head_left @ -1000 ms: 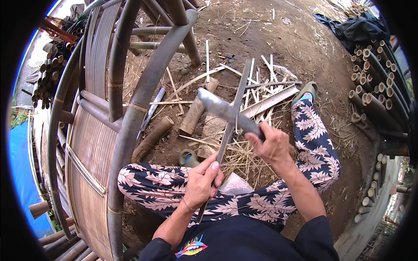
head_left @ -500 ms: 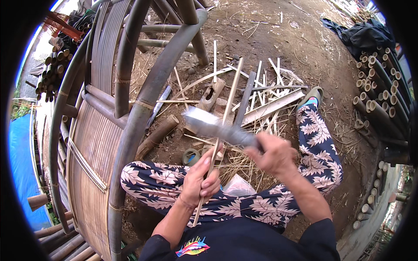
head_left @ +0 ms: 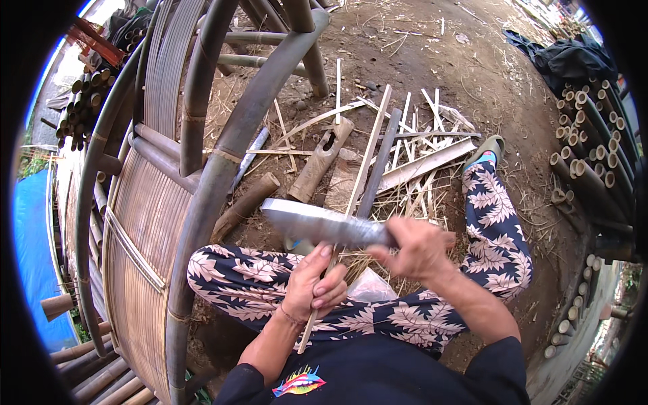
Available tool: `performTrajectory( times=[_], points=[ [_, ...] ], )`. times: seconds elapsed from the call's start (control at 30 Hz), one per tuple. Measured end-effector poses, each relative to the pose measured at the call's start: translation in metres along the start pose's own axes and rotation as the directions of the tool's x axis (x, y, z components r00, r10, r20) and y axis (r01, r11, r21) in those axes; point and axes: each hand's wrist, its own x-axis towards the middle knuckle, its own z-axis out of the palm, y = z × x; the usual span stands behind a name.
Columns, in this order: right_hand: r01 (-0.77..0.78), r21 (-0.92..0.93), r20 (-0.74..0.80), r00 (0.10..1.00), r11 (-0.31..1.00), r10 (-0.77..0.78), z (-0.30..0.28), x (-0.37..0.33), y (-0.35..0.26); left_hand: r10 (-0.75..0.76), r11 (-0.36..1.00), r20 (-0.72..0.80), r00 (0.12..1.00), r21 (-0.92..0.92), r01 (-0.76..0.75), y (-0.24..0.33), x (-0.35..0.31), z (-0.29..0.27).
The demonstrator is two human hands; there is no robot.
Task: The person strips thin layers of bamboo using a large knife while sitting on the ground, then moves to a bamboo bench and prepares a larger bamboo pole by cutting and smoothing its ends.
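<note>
My left hand is closed around the lower part of a long bamboo strip, which slants away from me, up and to the right. In my right hand is the handle of a machete with a broad grey blade. The blade lies across the strip just beyond my left hand, its tip pointing left. Whether the edge bites into the strip cannot be made out. A dark flat bamboo slat lies right beside the strip on the ground.
A bamboo chair stands close on my left. Before me lie a notched bamboo piece, a bamboo tube, a split bamboo length and scattered slivers. Bamboo poles are stacked at right. A clear plastic bag sits between my legs.
The machete has come down and nearer to me along the strip, its blade now more level. My left hand keeps its hold, and the strip's far end has swung slightly right.
</note>
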Motion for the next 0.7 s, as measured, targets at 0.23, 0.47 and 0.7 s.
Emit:
performTrajectory(
  times=[0.23, 0.47, 0.7],
  points=[
    [-0.321, -0.016, -0.045, 0.946, 0.947, 0.320, -0.012, 0.017, 0.050, -0.064, 0.991, 0.096, 0.993, 0.127, 0.052, -0.013, -0.022, -0.005],
    [-0.451, 0.138, 0.062, 0.893, 0.882, 0.446, -0.016, 0.015, 0.061, -0.119, 0.984, 0.066, 0.991, 0.141, 0.109, -0.011, -0.042, -0.025],
    [-0.699, 0.223, -0.043, 0.690, 0.680, 0.723, -0.018, 0.029, 0.102, -0.117, 0.977, 0.074, 0.990, 0.186, 0.101, -0.013, -0.051, -0.034]
  ],
)
